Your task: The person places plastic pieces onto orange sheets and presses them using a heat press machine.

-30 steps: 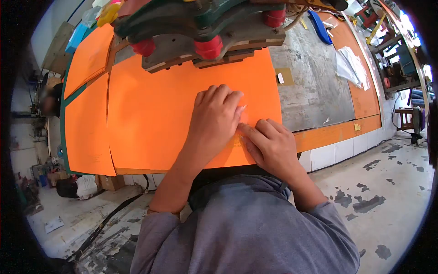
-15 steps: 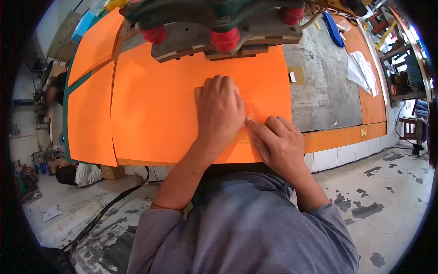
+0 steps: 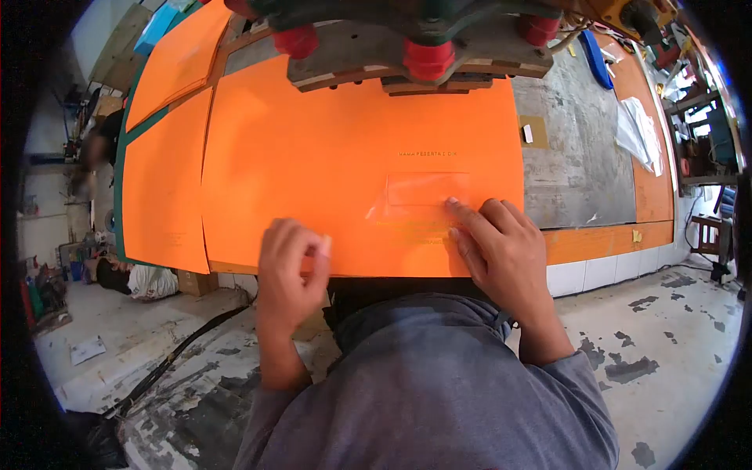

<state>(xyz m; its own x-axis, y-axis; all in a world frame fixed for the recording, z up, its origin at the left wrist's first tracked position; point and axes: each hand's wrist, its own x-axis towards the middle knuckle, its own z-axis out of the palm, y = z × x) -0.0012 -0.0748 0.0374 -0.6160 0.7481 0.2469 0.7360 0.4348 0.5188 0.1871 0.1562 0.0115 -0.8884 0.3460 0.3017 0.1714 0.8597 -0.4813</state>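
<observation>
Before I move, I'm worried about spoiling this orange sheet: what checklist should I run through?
1. Right hand fingertip on the clear patch: ok.
2. Left hand away from the patch: ok.
3. Printed line above the patch uncovered: ok.
4. Both hands out from beneath the machine head: ok.
5. Patch edges fully stuck to the orange sheet: cannot tell.

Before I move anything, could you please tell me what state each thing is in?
Large sheet: flat, printed.
Film: clear, lying on the large sheet.
Left hand: fingers curled, slightly blurred.
Right hand: index fingertip on the film.
Far-left sheets: stacked.
Plastic: clear, crumpled.
</observation>
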